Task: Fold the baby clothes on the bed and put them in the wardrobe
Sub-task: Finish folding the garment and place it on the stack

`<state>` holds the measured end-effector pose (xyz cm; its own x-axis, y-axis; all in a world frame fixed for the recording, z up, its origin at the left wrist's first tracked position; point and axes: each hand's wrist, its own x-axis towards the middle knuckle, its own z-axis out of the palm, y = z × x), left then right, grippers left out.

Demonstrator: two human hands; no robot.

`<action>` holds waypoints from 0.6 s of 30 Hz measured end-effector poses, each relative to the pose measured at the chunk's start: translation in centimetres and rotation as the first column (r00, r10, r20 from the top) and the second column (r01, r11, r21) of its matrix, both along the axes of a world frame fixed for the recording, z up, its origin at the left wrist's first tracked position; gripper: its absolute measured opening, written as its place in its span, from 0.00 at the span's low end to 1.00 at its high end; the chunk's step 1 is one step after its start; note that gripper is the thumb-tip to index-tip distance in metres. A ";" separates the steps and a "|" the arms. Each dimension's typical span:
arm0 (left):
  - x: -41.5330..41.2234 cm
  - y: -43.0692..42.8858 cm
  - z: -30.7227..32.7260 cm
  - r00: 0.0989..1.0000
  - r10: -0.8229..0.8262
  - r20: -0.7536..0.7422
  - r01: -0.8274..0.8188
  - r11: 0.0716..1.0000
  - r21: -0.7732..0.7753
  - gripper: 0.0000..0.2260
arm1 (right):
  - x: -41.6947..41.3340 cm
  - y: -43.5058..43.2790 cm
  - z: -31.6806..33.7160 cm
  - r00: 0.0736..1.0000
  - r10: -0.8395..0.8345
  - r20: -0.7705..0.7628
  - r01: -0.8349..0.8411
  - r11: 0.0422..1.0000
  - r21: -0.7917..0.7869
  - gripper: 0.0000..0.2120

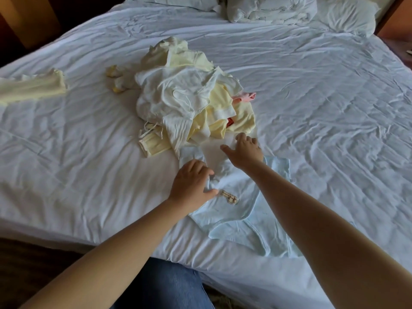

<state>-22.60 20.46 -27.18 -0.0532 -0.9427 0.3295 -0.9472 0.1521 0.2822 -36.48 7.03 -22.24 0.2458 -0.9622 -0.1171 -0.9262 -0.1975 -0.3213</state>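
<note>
Blue garment [234, 190] long axis runs away from body; L hand [192, 183] pinches mid fold, R hand [244, 150] released, flat at far end.

Left hand [191, 184] and right hand [244, 152] bare, forearms bare too; blue denim jeans [162, 284] on the leg, slightly faded.

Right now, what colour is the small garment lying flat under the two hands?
The flat garment is pale blue; the head view shows it best.
</note>
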 end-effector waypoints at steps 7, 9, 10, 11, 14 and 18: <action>0.3 -0.5 -0.8 0.993 -0.075 -0.094 0.083 0.993 0.084 0.19 | -0.5 -0.2 0.1 0.990 -0.100 -0.099 0.088 0.989 -0.118 0.21; 0.3 -0.5 -0.5 0.987 -0.115 -0.116 0.125 0.989 0.081 0.15 | -0.6 -0.2 0.5 0.994 -0.106 0.033 0.108 0.990 -0.086 0.17; 0.3 -0.6 -0.4 0.984 -0.136 -0.114 0.145 0.987 0.073 0.15 | -0.5 -0.2 0.6 0.988 -0.111 0.108 0.118 0.991 -0.061 0.17; 0.3 -0.5 -0.2 0.982 -0.153 -0.110 0.160 0.985 0.061 0.15 | -0.5 -0.3 0.6 0.975 -0.123 0.186 0.133 0.990 -0.042 0.17; 0.3 -0.2 0.8 0.981 -0.164 -0.101 0.165 0.986 -0.001 0.16 | -0.6 -0.6 0.3 0.899 -0.183 0.397 0.193 0.981 0.016 0.15; 0.8 0.5 2.1 0.994 -0.058 -0.095 0.057 0.998 -0.012 0.18 | -1.1 -1.0 -0.3 0.802 -0.201 0.563 0.194 0.978 0.073 0.08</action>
